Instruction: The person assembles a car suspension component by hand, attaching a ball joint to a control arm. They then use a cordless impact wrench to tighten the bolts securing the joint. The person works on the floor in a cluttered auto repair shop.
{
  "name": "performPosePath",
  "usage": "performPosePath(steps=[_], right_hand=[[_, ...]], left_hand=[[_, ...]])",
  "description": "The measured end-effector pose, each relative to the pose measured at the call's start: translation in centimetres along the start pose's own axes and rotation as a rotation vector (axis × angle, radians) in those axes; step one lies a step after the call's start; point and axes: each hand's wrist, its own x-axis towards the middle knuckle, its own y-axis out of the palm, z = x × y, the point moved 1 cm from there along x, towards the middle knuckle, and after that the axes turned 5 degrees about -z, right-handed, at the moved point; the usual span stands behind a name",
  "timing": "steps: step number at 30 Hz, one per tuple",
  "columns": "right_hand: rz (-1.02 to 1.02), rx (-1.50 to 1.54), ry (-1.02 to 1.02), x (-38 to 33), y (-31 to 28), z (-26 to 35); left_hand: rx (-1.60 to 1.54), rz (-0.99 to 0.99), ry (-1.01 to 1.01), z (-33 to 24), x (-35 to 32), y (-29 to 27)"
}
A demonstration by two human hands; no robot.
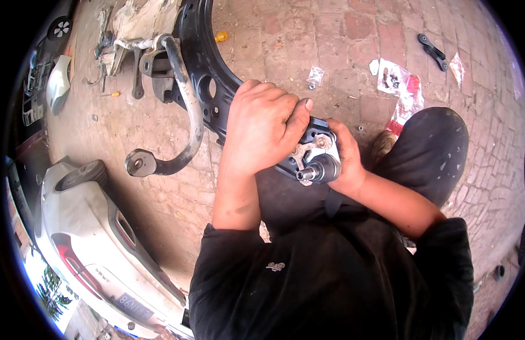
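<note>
Both hands' grip is closed on the black ball joint (319, 164), left hand (262, 127) hiding its top, right hand (347, 161) half-hidden behind.

A worker's own body, seen from a head-worn camera: both forearms are bare, the black sleeves (228, 249) of a dark, long-sleeved top pushed up to about the elbows. The top (330, 277) is plain black, creased and dusty in places, with a small pale embroidered mark (275, 266) on the chest. Dark trousers (438, 147), faded to grey and flecked with light spots, cover the knee. Part of a worn, dust-coloured shoe (381, 146) shows beside that knee. The left hand (265, 127) and right hand (347, 161) are ungloved, with no rings, watch or wristbands visible; the fingers (273, 93) bear smudges of grime from workshop use.
</note>
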Motion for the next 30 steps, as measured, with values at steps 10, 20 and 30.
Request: performPosePath(steps=[10,20,30], right_hand=[[0.078,-0.51,-0.267,2.8,-1.6,1.7],[-0.099,-0.287,-0.191,1.7,-0.5,1.4],[-0.06,-0.366,-0.214,1.3,-1.3,1.5]], left_hand=[[0.013,0.0,-0.003,-0.1,-0.1,-0.5],[-0.017,-0.086,0.005,-0.3,0.1,0.2],[-0.002,-0.012,-0.014,-0.7,0.2,-0.1]])
